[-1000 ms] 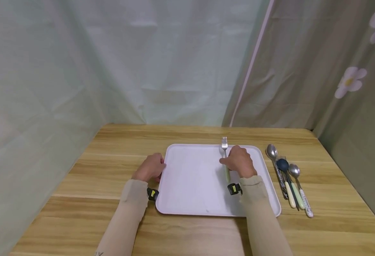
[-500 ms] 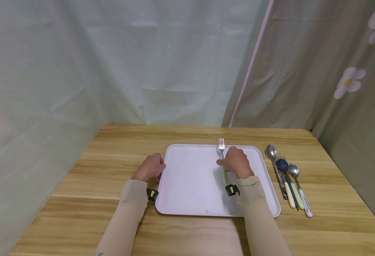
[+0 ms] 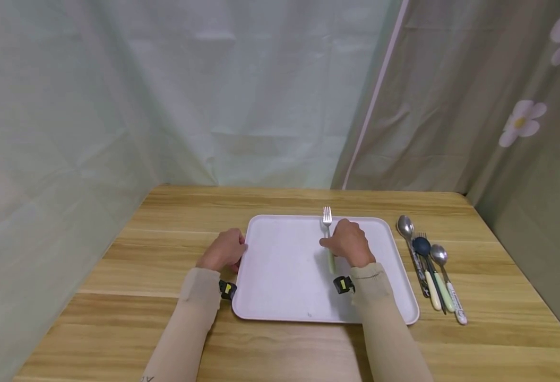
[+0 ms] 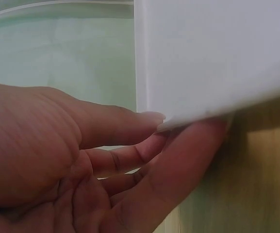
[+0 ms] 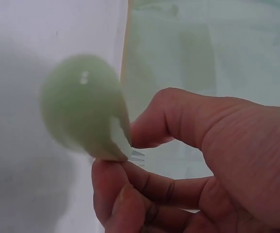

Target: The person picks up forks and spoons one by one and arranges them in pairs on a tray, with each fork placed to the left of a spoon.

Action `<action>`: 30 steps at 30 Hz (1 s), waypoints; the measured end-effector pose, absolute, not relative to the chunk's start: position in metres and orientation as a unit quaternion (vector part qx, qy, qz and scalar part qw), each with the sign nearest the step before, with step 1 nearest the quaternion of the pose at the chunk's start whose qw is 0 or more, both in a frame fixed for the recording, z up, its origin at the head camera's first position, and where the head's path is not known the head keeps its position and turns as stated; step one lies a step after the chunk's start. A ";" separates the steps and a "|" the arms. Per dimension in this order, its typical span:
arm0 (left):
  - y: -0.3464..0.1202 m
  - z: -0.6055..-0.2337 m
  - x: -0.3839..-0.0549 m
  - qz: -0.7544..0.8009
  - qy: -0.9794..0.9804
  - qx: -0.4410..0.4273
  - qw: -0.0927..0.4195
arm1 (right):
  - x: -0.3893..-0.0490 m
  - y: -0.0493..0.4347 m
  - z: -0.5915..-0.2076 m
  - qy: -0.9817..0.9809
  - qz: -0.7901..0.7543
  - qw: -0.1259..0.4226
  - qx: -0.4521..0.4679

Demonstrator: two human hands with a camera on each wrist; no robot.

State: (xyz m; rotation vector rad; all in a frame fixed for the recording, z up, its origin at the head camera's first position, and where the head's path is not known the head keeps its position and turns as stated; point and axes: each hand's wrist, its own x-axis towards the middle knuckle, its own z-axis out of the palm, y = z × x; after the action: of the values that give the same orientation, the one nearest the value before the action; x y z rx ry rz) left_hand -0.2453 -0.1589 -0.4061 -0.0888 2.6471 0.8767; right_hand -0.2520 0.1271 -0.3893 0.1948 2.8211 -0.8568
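Note:
My right hand point(image 3: 349, 243) pinches a fork point(image 3: 327, 216) with a pale green handle, over the right half of a white tray point(image 3: 284, 265). The fork's tines point away from me, past the tray's far rim. In the right wrist view the rounded handle end point(image 5: 84, 104) fills the space by the thumb and fingertips, and a bit of the tines shows behind. At the tray's left edge, my left hand point(image 3: 224, 248) grips the rim. Seen from the left wrist, the thumb point(image 4: 125, 127) lies at the rim and a finger point(image 4: 178, 167) reaches under it.
On the wooden table point(image 3: 141, 276) right of the tray lies a group of cutlery: a large metal spoon point(image 3: 405, 227), a dark blue spoon point(image 3: 422, 246), a smaller metal spoon point(image 3: 439, 254) and others with pale handles, partly overlapped. Curtains point(image 3: 270, 106) hang behind and at the sides.
My right hand and the fork have shifted a little to the left over the tray. The left hand, the tray and the other cutlery look the same.

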 end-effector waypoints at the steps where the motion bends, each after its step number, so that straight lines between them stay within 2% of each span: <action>1: -0.159 -0.406 -0.245 0.309 0.934 -0.031 0.175 | -0.252 0.127 -0.390 0.950 -0.289 0.093 0.066; 30: -0.162 -0.407 -0.246 0.314 0.933 -0.028 0.173 | -0.249 0.110 -0.392 0.955 -0.285 0.064 0.046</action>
State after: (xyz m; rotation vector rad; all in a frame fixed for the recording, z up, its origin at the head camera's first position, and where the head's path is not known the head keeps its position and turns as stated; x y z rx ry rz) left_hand -0.2465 -0.1615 -0.4073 -0.0808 2.6474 0.8898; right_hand -0.2487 0.1098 -0.3921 0.1377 2.8850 -0.8599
